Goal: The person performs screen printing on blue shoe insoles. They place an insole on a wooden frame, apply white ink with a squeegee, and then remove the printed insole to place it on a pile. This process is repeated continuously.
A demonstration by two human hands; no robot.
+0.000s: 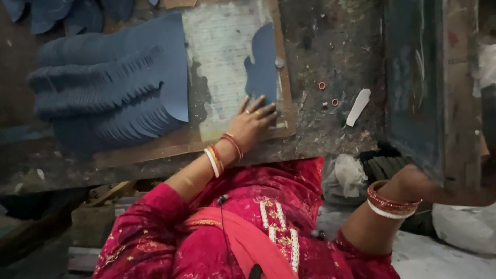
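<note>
Head view, looking down on a scarred, paint-flecked work surface point(330, 46). The left hand point(251, 124) lies flat, fingers spread and released, pressing the lower end of a single blue cut piece point(263, 64) with a scalloped left edge; nothing is clenched, the grip being only downward pressure. The piece rests on a pale, worn board point(222, 77) set on the surface, just beside a small round stud point(279, 62) at the board's right margin. To the left, overlapping the board's edge, lies a fanned stack of blue cut pieces point(108, 93) of the same kind. Two small orange rings point(322, 86) and a white strip point(358, 107) lie apart on the surface to the right. The right hand point(413, 181) reaches low beyond the surface's right end, toward a dark upright panel point(413, 88); its fingers are hidden, so its grip cannot be told (only the wrist with bangles shows).

Risk, as a judgement: held by fingertip pressure alone at one end, the piece could pivot or slide on the smooth board if the hand shifts, losing its alignment with the stud; a sleeve or forearm brushing the fanned stack could spill it out of order.
</note>
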